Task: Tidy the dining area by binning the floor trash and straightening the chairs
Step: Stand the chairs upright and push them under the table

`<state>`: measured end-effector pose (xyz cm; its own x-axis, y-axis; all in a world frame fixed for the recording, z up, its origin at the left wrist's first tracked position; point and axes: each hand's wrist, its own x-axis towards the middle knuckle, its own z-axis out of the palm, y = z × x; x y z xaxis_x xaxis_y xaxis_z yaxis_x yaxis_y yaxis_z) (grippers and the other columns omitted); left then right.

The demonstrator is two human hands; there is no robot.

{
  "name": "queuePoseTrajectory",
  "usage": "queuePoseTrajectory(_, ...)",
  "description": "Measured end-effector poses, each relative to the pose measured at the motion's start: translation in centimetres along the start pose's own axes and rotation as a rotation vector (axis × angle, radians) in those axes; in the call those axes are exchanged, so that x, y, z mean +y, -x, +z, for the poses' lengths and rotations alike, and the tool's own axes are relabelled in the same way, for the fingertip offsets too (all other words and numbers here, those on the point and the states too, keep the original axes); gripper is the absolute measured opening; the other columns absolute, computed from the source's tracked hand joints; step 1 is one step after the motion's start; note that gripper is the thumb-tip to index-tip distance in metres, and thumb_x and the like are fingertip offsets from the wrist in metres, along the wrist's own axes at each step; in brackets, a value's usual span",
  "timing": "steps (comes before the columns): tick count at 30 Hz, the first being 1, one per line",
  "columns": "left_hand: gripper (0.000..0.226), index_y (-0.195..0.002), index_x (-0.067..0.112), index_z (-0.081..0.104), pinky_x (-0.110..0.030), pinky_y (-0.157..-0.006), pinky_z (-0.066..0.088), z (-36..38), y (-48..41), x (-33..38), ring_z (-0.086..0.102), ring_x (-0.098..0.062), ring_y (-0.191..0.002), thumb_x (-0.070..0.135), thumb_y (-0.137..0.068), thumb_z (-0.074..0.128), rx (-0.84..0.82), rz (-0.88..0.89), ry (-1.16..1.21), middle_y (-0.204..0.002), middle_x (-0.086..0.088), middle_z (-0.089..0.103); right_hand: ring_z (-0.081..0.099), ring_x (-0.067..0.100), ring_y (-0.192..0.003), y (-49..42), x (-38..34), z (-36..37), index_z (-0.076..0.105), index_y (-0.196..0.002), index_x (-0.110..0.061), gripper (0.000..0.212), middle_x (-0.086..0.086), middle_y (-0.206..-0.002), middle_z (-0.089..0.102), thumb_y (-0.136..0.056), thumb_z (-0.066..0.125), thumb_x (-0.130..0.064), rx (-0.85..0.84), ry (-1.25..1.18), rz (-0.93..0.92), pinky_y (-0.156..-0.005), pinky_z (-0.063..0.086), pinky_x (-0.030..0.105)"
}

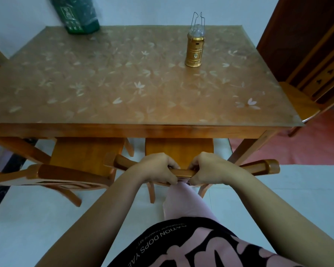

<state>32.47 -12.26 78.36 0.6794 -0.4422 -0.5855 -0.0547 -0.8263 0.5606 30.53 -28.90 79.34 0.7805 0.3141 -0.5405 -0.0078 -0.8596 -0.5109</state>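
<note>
Head view: both forearms reach forward and down from the bottom of the frame and meet at the top rail of the chair (pixel 262 166) straight in front of the person. The left hand (pixel 158 168) and the right hand (pixel 206 168) sit side by side near the middle of that rail, knuckles up, the fingers of each curled round the wood and clamped on it, with only a short bare stretch of rail between the 2 hands. The seat of this chair lies partly under the near edge of the table (pixel 123 83), and its rail runs roughly parallel to that edge. A pink trouser leg (pixel 181 201) stands just behind the chair back, below the hands. To the left, a second chair (pixel 66 175) also has its seat partly under the table; its back is turned at a slant, and its seat comes just beside the left end of the held rail. A third chair (pixel 301 97) stands at the right end of the table, its seat close to the tabletop's corner. On the table, which bears a patterned cover with pale flowers, a gold lantern (pixel 194 49) with a wire handle stands upright toward the far right, well apart from a dark green bag (pixel 79 16) at the far left corner by the wall. The floor under the chairs is pale tile (pixel 37 218), with a red area (pixel 307 143) at the right
</note>
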Motion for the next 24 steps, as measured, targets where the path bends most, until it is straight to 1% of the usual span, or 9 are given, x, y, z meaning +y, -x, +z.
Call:
queuePoseTrajectory(3,0.031,-0.095,0.027,0.071,-0.038,-0.066,0.050,0.2,-0.1,0.1,0.062,-0.021,-0.082,0.020,-0.066,0.069,-0.001,-0.008,0.014,-0.088,-0.001,0.068,0.052,0.016,-0.065,0.0,0.2,0.1,0.070,-0.092,-0.012,0.024,0.008,-0.082,0.063,-0.070,0.070,-0.020,0.017,-0.008,0.008,-0.055,0.040,0.024)
queuePoseTrajectory(5,0.029,-0.093,0.026,0.071,-0.037,-0.066,0.048,0.4,-0.1,0.2,0.061,-0.023,-0.085,0.019,-0.065,0.069,0.001,-0.009,0.021,-0.090,-0.003,0.068,0.052,0.016,-0.064,0.0,0.3,0.2,0.070,-0.090,-0.012,0.023,0.009,-0.083,0.064,-0.069,0.070,-0.020,0.014,-0.006,0.007,-0.052,0.039,0.023)
queuePoseTrajectory(8,0.030,-0.095,0.026,0.071,-0.035,-0.066,0.045,0.7,0.0,0.3,0.060,-0.022,-0.086,0.019,-0.066,0.069,-0.002,-0.004,0.022,-0.090,-0.002,0.067,0.053,0.017,-0.064,0.3,0.6,0.3,0.070,-0.090,-0.012,0.023,0.013,-0.087,0.066,-0.068,0.070,-0.020,0.006,-0.004,0.002,-0.053,0.040,0.024)
queuePoseTrajectory(11,0.031,-0.097,0.025,0.071,-0.038,-0.070,0.049,1.0,0.2,0.4,0.061,-0.022,-0.086,0.018,-0.067,0.070,-0.004,-0.008,0.053,-0.090,-0.001,0.067,0.052,0.018,-0.064,0.5,0.8,0.5,0.070,-0.091,-0.012,0.024,0.013,-0.087,0.066,-0.069,0.070,-0.020,0.006,-0.007,-0.001,-0.054,0.039,0.026)
queuePoseTrajectory(14,0.027,-0.095,0.025,0.071,-0.035,-0.067,0.045,1.3,0.5,0.4,0.059,-0.023,-0.086,0.019,-0.068,0.070,-0.002,0.006,0.040,-0.090,-0.002,0.066,0.052,0.018,-0.065,0.7,0.9,0.8,0.070,-0.091,-0.011,0.023,0.013,-0.086,0.065,-0.069,0.071,-0.020,0.001,0.002,-0.006,-0.053,0.038,0.026)
queuePoseTrajectory(17,0.031,-0.102,0.026,0.069,-0.032,-0.067,0.045,1.4,0.9,0.5,0.057,-0.016,-0.081,0.022,-0.071,0.071,0.020,-0.003,0.017,-0.085,0.006,0.063,0.057,0.023,-0.073,1.0,1.0,1.0,0.071,-0.090,-0.012,0.022,0.012,-0.089,0.067,-0.070,0.071,-0.023,0.035,0.005,-0.018,-0.056,0.041,0.028)
queuePoseTrajectory(20,0.036,-0.109,0.030,0.065,-0.022,-0.060,0.041,1.5,1.2,0.7,0.052,-0.008,-0.073,0.030,-0.073,0.070,0.074,-0.003,-0.049,-0.080,0.015,0.057,0.058,0.022,-0.080,1.6,1.1,1.0,0.070,-0.093,-0.016,0.023,0.007,-0.089,0.066,-0.074,0.069,-0.029,0.090,0.019,-0.038,-0.061,0.047,0.032)
queuePoseTrajectory(22,0.033,-0.107,0.032,0.065,-0.024,-0.063,0.045,1.8,1.5,0.8,0.054,-0.008,-0.077,0.033,-0.075,0.069,0.122,0.017,-0.074,-0.084,0.014,0.060,0.058,0.018,-0.079,2.0,1.2,1.2,0.067,-0.096,-0.020,0.024,0.002,-0.089,0.066,-0.077,0.066,-0.033,0.116,0.043,-0.049,-0.068,0.052,0.035)
queuePoseTrajectory(24,0.028,-0.102,0.033,0.066,-0.027,-0.070,0.049,2.2,1.9,0.8,0.056,-0.009,-0.083,0.034,-0.075,0.068,0.178,0.035,-0.064,-0.089,0.014,0.063,0.058,0.016,-0.078,2.3,1.5,1.5,0.066,-0.098,-0.026,0.021,-0.002,-0.089,0.065,-0.080,0.063,-0.035,0.152,0.086,-0.061,-0.069,0.054,0.037)
